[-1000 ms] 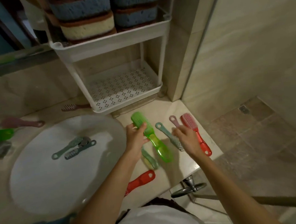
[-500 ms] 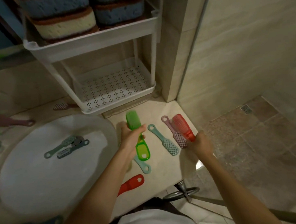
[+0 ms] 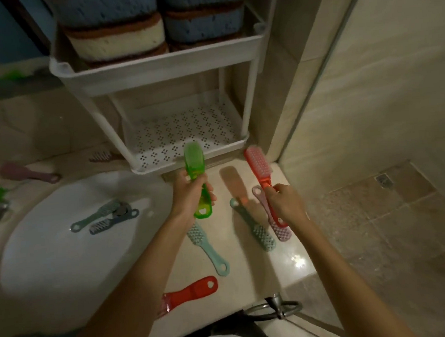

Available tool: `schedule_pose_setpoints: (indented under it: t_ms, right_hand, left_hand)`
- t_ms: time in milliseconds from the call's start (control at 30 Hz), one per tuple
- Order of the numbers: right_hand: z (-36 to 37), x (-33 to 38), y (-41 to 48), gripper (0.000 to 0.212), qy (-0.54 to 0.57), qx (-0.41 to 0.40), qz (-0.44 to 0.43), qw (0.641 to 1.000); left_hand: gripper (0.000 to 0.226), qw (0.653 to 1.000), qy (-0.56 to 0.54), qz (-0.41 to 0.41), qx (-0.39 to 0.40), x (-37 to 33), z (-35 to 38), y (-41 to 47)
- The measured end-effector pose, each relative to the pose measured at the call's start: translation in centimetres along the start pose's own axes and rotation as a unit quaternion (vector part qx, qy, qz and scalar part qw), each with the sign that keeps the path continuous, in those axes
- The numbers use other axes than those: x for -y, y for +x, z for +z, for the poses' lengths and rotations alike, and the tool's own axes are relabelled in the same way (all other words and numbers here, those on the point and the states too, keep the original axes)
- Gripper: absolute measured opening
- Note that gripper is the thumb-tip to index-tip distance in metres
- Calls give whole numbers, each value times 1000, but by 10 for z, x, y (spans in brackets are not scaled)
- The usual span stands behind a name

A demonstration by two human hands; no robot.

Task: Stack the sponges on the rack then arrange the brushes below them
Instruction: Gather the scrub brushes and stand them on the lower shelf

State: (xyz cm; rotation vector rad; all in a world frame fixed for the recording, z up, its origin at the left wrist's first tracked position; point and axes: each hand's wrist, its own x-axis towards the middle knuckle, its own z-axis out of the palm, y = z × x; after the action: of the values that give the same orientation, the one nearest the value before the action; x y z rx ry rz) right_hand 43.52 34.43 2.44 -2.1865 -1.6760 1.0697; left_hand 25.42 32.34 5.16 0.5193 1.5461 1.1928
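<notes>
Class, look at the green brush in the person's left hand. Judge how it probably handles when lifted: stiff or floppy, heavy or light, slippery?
The green brush is probably stiff: it juts straight from the left hand without drooping. Likely light: thin translucent plastic, held one-handed. Its glossy handle may slip.

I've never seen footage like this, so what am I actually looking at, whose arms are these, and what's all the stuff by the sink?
There is no machine here. The single picture comes from a camera worn on a person's head, looking down at their own two arms. The left hand grips a green brush, and the right hand grips a red brush. Ahead stands a white rack with sponges stacked on top and a perforated lower shelf. Other brushes, such as a teal brush, lie loose on the counter. Two more brushes lie in the white sink.
</notes>
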Motion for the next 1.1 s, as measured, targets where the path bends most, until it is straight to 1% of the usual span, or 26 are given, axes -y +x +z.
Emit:
schedule_pose_setpoints:
  t_ms: [67,133,167,233,267,333,367,400,433,467,500,533,600,633,667,733,767,833,867,900,1000,1100]
  right_hand:
    - [6,25,6,27,46,57,-12,997]
    - [11,51,15,22,45,83,-43,995]
    - [14,65,22,20,42,86,-62,994]
    - [17,91,36,18,47,94,-99,990]
    - [18,104,43,21,46,98,-116,987]
    - [19,127,58,27,36,102,-141,984]
    - [21,136,66,28,28,104,-151,983]
    - [22,143,73,28,12,104,-158,982]
    - [25,149,82,28,-6,98,-166,981]
    - [28,154,89,30,-22,91,-174,980]
    - [31,158,96,33,-33,85,-181,979]
    - [35,161,102,36,-43,82,-182,979]
    - [39,167,110,40,-61,79,-184,978]
    - [40,170,113,39,-64,80,-184,977]
    - [40,173,114,35,-68,82,-186,977]
    - [43,178,117,23,-80,83,-195,974]
    - [45,179,120,19,-88,80,-200,973]
    - [52,180,126,25,-103,68,-201,972]
    - [56,180,129,27,-111,63,-201,971]
    - [58,180,132,27,-118,57,-202,971]
    - [65,178,139,29,-129,48,-204,969]
    - [71,174,144,33,-139,34,-199,970]
  left_hand:
    - [25,1000,-2,24,16,-18,-5,13]
    - [20,999,5,36,1,-33,-11,30]
    - [16,999,11,37,-14,-38,-14,42]
    - [18,998,31,20,-59,-43,-21,70]
    - [19,996,47,4,-78,-44,-24,83]
    - [9,992,82,-18,-96,-44,-28,107]
    - [9,989,105,-19,-106,-44,-30,118]
    - [19,985,128,-19,-113,-43,-31,128]
    - [22,982,151,-16,-115,-44,-32,134]
    - [18,975,186,-10,-117,-45,-32,139]
    - [16,965,234,-5,-122,-46,-32,142]
    - [20,951,281,3,-125,-46,-32,144]
    - [40,921,366,17,-130,-45,-35,147]
    - [46,899,416,20,-136,-45,-37,148]
    - [47,869,474,24,-139,-44,-39,149]
    - [39,797,589,39,-130,-45,-45,153]
    - [36,768,627,48,-123,-45,-47,154]
    - [31,731,671,65,-103,-46,-48,157]
    - [30,721,682,74,-94,-45,-47,157]
    - [31,719,684,82,-88,-44,-46,158]
    - [43,732,670,91,-83,-43,-41,156]
    - [43,743,660,78,-83,-40,-40,158]
